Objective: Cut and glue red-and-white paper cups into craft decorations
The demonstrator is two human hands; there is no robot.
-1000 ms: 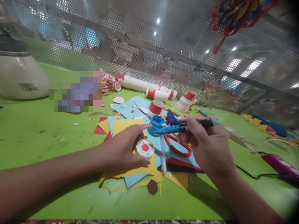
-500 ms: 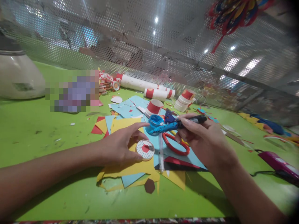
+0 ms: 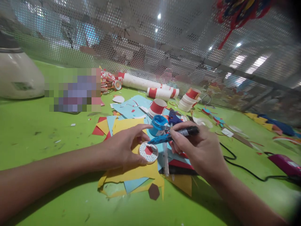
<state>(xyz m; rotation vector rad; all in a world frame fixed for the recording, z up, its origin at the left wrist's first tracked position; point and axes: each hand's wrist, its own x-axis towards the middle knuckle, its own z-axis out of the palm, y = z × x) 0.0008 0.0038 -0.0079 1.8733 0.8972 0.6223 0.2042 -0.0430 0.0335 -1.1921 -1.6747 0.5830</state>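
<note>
My left hand [image 3: 123,146] steadies a round white disc [image 3: 154,157] between thumb and fingers. The disc has a red hexagon in its centre and blue dots in ruled sections around it. Pinched in my right hand [image 3: 197,149] is a black marker pen [image 3: 187,131], its front part coated in blue paint. The pen's tip is at the disc's upper edge; whether it touches, I cannot tell. Just behind stands an open jar of blue paint [image 3: 157,129], near my left index fingertip. Red scissors handles are mostly hidden behind my right hand.
Yellow paper [image 3: 131,174] and blue card lie under my hands, with a brown hexagon [image 3: 154,191] in front. Beyond are a red-and-white paper cup [image 3: 158,107], cup stacks [image 3: 189,99] and a dark blue glue gun [image 3: 174,117]. A magenta tool [image 3: 285,164] with a black cord lies right.
My right hand has brought the pen leftward and down, from across the paint jar to the disc. The scissors handles are now largely covered. My left hand keeps its hold on the disc.
</note>
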